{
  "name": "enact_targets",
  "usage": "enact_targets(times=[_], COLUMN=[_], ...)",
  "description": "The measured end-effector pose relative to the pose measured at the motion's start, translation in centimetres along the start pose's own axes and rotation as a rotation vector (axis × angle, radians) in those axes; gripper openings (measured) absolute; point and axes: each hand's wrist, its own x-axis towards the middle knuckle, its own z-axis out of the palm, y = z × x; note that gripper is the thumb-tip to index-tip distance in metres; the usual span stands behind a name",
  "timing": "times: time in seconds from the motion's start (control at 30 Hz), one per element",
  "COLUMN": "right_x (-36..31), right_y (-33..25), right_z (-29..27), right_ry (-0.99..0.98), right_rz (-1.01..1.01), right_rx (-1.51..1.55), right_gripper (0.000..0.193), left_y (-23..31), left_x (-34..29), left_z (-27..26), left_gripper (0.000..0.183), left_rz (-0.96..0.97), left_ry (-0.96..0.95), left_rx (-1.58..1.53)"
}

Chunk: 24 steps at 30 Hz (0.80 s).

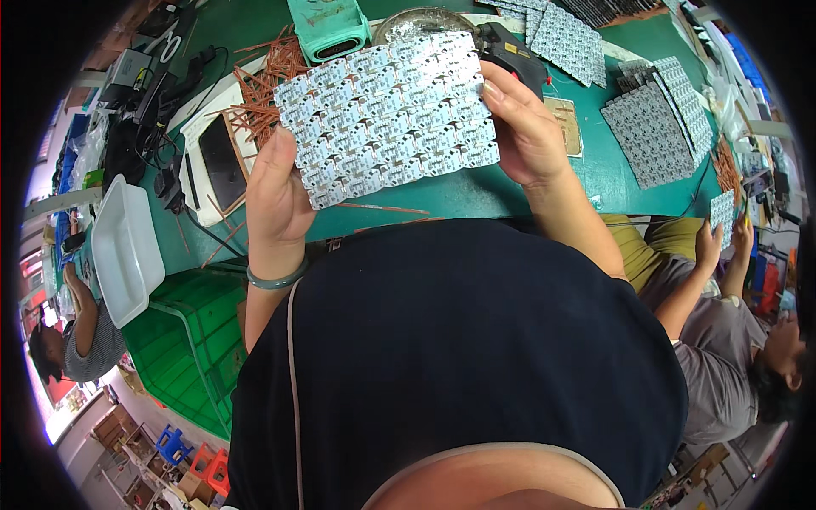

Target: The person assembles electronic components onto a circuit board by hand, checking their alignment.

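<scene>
A silvery-white circuit board panel [387, 119], made up of rows of small repeated boards, is held up above the green table, tilted slightly. My left hand [279, 191] grips its left edge, the thumb lying along the front face. On the opposite side my right hand [527, 127] pinches the right edge, with the thumb near the upper corner. The fingers behind the panel are mostly hidden. Behind the panel's left side lies a heap of thin copper-coloured strips [263, 89]. A black tool [514, 59] rests just beyond my right hand, partly covered.
Stacked circuit board panels [650, 140] lie on the right of the green table [442, 197], more at the back [565, 42]. A white tray [127, 251] and a green crate [187, 348] stand at left. A co-worker [718, 340] at right holds a small panel.
</scene>
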Motion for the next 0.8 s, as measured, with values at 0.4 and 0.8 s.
enact_targets(times=[0.4, 0.8], right_x=[-0.1, 0.0], right_y=[0.1, 0.4], right_z=[-0.3, -0.3], right_ry=[0.042, 0.091], right_rz=[-0.015, 0.007], right_rx=[-0.054, -0.160], right_gripper=[0.037, 0.048], left_y=[0.0, 0.1], left_x=[0.0, -0.3], left_z=[0.5, 1.3], left_gripper=[0.041, 0.039], left_rz=[-0.010, -0.025], left_ry=[-0.061, -0.028], left_rx=[-0.029, -0.009])
